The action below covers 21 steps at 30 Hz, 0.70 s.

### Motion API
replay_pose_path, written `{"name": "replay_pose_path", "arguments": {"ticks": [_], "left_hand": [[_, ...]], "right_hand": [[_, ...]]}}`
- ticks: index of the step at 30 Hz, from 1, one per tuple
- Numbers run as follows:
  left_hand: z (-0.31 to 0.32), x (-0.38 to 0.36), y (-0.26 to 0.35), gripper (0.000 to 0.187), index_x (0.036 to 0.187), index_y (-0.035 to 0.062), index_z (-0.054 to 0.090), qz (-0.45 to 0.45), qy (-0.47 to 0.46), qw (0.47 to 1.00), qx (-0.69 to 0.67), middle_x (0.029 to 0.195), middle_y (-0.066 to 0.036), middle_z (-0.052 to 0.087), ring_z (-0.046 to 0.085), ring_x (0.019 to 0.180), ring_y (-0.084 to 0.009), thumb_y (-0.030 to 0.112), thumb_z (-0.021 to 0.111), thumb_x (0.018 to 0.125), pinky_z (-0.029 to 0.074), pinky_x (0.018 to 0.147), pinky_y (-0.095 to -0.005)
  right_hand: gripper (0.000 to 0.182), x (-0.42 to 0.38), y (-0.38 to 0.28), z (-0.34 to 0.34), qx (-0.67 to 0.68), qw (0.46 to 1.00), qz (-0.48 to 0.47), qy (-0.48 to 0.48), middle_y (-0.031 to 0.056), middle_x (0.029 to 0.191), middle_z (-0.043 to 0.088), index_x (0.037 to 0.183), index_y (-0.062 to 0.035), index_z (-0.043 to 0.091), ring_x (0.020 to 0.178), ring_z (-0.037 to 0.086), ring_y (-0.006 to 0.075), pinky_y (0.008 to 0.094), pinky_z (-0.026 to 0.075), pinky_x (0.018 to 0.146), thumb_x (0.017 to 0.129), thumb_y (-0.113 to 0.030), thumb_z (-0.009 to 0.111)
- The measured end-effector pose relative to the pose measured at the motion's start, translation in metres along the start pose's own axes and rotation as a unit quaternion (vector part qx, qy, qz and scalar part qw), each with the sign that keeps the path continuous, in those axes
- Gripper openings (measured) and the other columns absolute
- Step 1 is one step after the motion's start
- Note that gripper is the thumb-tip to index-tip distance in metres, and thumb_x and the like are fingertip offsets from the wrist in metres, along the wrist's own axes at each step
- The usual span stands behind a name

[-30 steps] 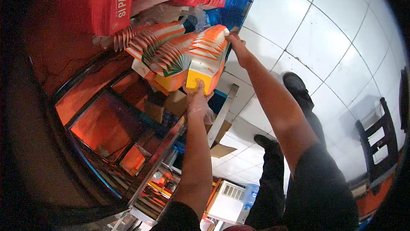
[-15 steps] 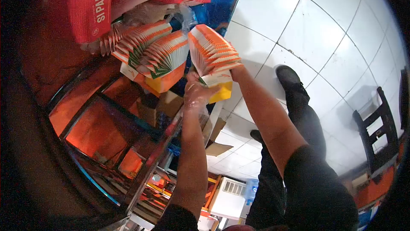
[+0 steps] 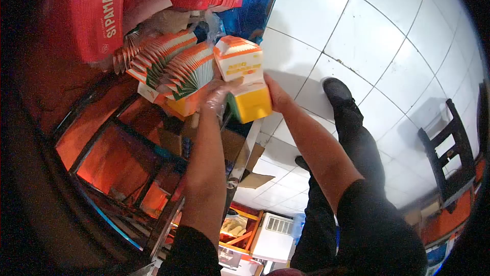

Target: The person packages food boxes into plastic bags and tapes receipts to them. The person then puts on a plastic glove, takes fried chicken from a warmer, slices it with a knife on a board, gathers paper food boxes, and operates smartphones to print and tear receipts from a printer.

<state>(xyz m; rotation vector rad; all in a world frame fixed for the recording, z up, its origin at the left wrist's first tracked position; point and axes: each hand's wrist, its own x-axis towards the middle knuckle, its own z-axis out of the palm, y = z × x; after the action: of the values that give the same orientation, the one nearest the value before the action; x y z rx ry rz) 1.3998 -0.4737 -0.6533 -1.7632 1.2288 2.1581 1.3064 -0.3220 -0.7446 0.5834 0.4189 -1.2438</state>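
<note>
A stack of folded paper food cartons (image 3: 240,66), white, orange and yellow with a green edge, is held between my two hands. My right hand (image 3: 276,94) grips its right side, with the fingers partly hidden behind it. On the left side, my left hand (image 3: 217,97), in a clear plastic glove, has its fingers against the stack near the green edge. Just left of it, more orange, white and green cartons (image 3: 189,69) stand fanned out in rows. A yellow and orange carton face (image 3: 181,107) shows beneath them.
Red "SI PAMAN" cartons (image 3: 102,15) are piled at the upper left, beside blue plastic wrapping (image 3: 255,15). A dark metal frame (image 3: 122,120) stands below. White floor tiles (image 3: 377,26) extend right, with a black rack-like object (image 3: 449,153). Cardboard flaps (image 3: 255,180) stick out near my legs.
The held cartons were fanned out and now sit closer together, tilted so their printed white and yellow face shows. My left hand has shifted left and up. The whole view has moved slightly.
</note>
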Motion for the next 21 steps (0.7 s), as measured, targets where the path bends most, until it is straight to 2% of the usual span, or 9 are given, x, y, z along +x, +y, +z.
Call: {"name": "replay_pose_path", "arguments": {"ticks": [3, 6, 8, 10, 13, 14, 15, 18, 21], "left_hand": [[0.042, -0.022, 0.021, 0.108, 0.151, 0.0041, 0.013, 0.074, 0.03, 0.986, 0.144, 0.129, -0.016, 0.057, 0.061, 0.113, -0.0306, 0.021, 0.084, 0.071, 0.05, 0.094, -0.0405], [0.111, -0.082, 0.054, 0.132, 0.153, 0.0021, 0.002, 0.153, 0.177, 0.899, 0.371, 0.138, -0.026, 0.045, 0.051, 0.123, -0.0399, 0.038, 0.088, 0.059, 0.041, 0.105, -0.0464], [0.163, -0.138, 0.074, 0.139, 0.154, 0.0021, -0.003, 0.202, 0.208, 0.864, 0.41, 0.141, -0.03, 0.04, 0.046, 0.127, -0.0432, 0.041, 0.088, 0.056, 0.036, 0.108, -0.0488], [0.207, -0.194, 0.104, 0.142, 0.153, 0.0024, -0.009, 0.205, 0.243, 0.83, 0.459, 0.144, -0.033, 0.032, 0.039, 0.13, -0.0465, 0.038, 0.087, 0.056, 0.03, 0.112, -0.0522], [0.247, -0.285, 0.168, 0.14, 0.153, 0.0005, -0.01, 0.219, 0.222, 0.846, 0.433, 0.144, -0.033, 0.032, 0.041, 0.127, -0.0491, 0.034, 0.087, 0.057, 0.031, 0.11, -0.0553], [0.249, -0.311, 0.181, 0.138, 0.152, -0.0012, -0.008, 0.32, 0.188, 0.848, 0.378, 0.141, -0.033, 0.036, 0.045, 0.124, -0.0466, 0.032, 0.087, 0.058, 0.034, 0.11, -0.0514], [0.257, -0.326, 0.194, 0.138, 0.152, -0.0012, -0.008, 0.324, 0.19, 0.85, 0.37, 0.141, -0.033, 0.036, 0.045, 0.124, -0.0466, 0.032, 0.087, 0.058, 0.034, 0.11, -0.0514], [0.288, -0.452, 0.213, 0.134, 0.153, -0.0017, -0.003, 0.218, 0.171, 0.895, 0.349, 0.138, -0.033, 0.042, 0.047, 0.124, -0.0437, 0.029, 0.086, 0.058, 0.038, 0.107, -0.0476], [0.306, -0.518, 0.293, 0.127, 0.15, -0.006, 0.006, 0.393, 0.135, 0.837, 0.355, 0.129, -0.031, 0.052, 0.057, 0.116, -0.0434, 0.034, 0.086, 0.059, 0.048, 0.099, -0.0439]], "right_hand": [[0.054, -0.028, -0.005, -0.005, 0.093, 0.995, 0.007, -0.023, 0.0123, 0.126, 0.063, 0.136, -0.0067, 0.051, 0.11, 0.064, 0.0247, 0.0399, 0.053, 0.095, 0.098, -0.045, 0.048], [0.044, -0.082, -0.013, -0.025, 0.041, 0.997, -0.052, 0.042, 0.0121, 0.126, 0.063, 0.136, -0.0065, 0.052, 0.109, 0.065, 0.0265, 0.0398, 0.052, 0.096, 0.1, -0.033, 0.05], [0.042, -0.118, -0.017, -0.062, 0.122, 0.992, 0.002, -0.026, 0.0115, 0.125, 0.064, 0.134, -0.0059, 0.053, 0.111, 0.064, 0.0271, 0.0405, 0.052, 0.097, 0.098, -0.027, 0.055], [0.042, -0.189, -0.038, -0.024, 0.022, 0.999, -0.018, 0.032, 0.0116, 0.126, 0.064, 0.134, -0.0055, 0.053, 0.111, 0.064, 0.0265, 0.0404, 0.052, 0.097, 0.098, -0.027, 0.055], [0.042, -0.3, -0.079, 0.079, -0.096, 0.99, -0.054, 0.091, 0.0117, 0.126, 0.064, 0.134, -0.0048, 0.054, 0.111, 0.064, 0.025, 0.0399, 0.053, 0.096, 0.098, -0.027, 0.054], [0.042, -0.335, -0.094, 0.124, -0.109, 0.987, -0.067, 0.093, 0.0117, 0.126, 0.064, 0.134, -0.0046, 0.054, 0.111, 0.064, 0.0241, 0.0394, 0.053, 0.095, 0.098, -0.027, 0.054], [0.043, -0.369, -0.101, 0.16, -0.126, 0.985, -0.07, 0.091, 0.0117, 0.127, 0.063, 0.134, -0.0046, 0.053, 0.112, 0.063, 0.0242, 0.0396, 0.053, 0.095, 0.098, -0.028, 0.054], [0.048, -0.449, -0.09, 0.237, -0.147, 0.984, -0.064, 0.073, 0.0116, 0.13, 0.06, 0.137, -0.0048, 0.049, 0.115, 0.06, 0.0247, 0.0401, 0.051, 0.097, 0.097, -0.031, 0.055], [0.054, -0.473, -0.076, 0.304, -0.166, 0.98, -0.107, 0.026, 0.0116, 0.133, 0.057, 0.139, -0.0049, 0.046, 0.118, 0.058, 0.0253, 0.0406, 0.049, 0.099, 0.095, -0.035, 0.056]]}}
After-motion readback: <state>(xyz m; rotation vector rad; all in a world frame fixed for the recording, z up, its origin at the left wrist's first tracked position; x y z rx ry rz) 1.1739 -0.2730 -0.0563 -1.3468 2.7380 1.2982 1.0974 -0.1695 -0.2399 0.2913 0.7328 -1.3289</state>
